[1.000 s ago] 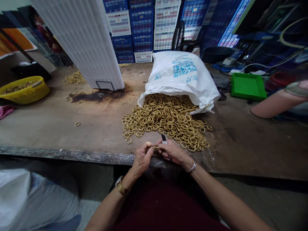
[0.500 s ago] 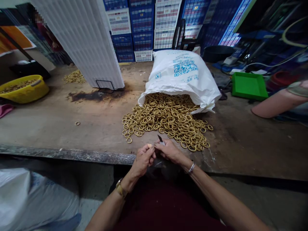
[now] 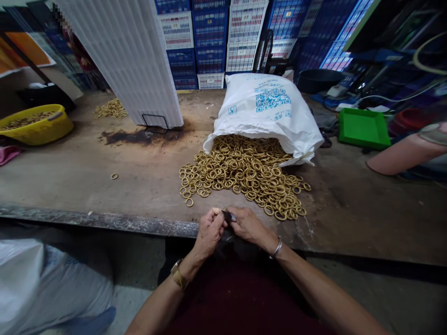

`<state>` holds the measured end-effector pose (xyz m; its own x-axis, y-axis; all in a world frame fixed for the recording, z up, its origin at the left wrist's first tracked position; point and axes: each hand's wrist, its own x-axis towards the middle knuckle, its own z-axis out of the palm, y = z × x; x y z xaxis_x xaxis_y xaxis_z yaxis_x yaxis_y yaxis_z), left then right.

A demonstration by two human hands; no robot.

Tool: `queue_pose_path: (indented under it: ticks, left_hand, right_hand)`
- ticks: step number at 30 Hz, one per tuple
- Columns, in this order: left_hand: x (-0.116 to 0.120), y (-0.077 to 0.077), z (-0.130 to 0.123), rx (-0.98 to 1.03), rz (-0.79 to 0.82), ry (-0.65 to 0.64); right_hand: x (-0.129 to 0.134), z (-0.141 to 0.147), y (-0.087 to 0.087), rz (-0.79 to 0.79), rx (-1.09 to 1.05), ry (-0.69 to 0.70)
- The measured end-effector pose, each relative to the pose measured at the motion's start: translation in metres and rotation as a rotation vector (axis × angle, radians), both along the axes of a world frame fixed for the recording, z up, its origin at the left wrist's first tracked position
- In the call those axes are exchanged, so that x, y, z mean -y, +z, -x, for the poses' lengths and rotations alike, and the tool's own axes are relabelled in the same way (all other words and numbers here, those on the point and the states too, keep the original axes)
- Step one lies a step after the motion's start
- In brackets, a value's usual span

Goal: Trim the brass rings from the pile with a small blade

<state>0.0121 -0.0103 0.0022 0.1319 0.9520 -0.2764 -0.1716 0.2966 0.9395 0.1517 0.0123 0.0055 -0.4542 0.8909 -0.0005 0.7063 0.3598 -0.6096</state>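
Over the table's front edge, both hands meet close together. My right hand [image 3: 249, 226] is closed on a small knife [image 3: 229, 216], whose dark blade now points left, toward the other hand's fingertips. My left hand [image 3: 210, 231] is pinched, with a pale covering on a fingertip. What it pinches is mostly hidden by the fingers and blade. Just beyond lies a heap of gold-coloured rings [image 3: 244, 174], spilling from the mouth of a white woven sack [image 3: 258, 104] with blue print. One loose ring [image 3: 114, 176] lies apart to the left.
A yellow basin [image 3: 42, 132] of similar pieces stands left, with a small pile [image 3: 111, 109] behind. A tall white ribbed panel [image 3: 129, 60] stands on the wooden table [image 3: 70, 200]. Right are a green tray [image 3: 363, 128] and a pink cylinder [image 3: 401, 153]. Stacked crates [image 3: 209, 42] line the back.
The knife blade has swung from pointing up and away to lying across toward my left fingertips. My right hand has turned slightly. The view has shifted a little.
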Motion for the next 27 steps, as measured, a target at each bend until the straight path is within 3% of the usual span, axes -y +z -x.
queue_pose_path:
  ticks: [9,13,17,21,27]
  left_hand:
    - [0.007,0.011,0.000,-0.097,-0.074,-0.011]
    - [0.013,0.013,0.001,0.131,0.027,-0.102]
    - [0.012,0.006,0.008,0.395,0.166,-0.043]
    - [0.012,0.003,0.015,0.435,0.167,0.023]
    - [0.011,0.006,0.021,0.473,0.174,0.060]
  right_hand:
    - [-0.012,-0.001,0.002,0.023,0.242,-0.049]
    - [-0.034,-0.005,-0.003,-0.071,0.359,-0.126]
    - [-0.048,0.008,-0.008,-0.161,0.228,-0.117]
    - [-0.056,0.035,-0.009,-0.189,0.138,-0.104]
    - [-0.067,0.057,-0.007,-0.140,0.272,-0.106]
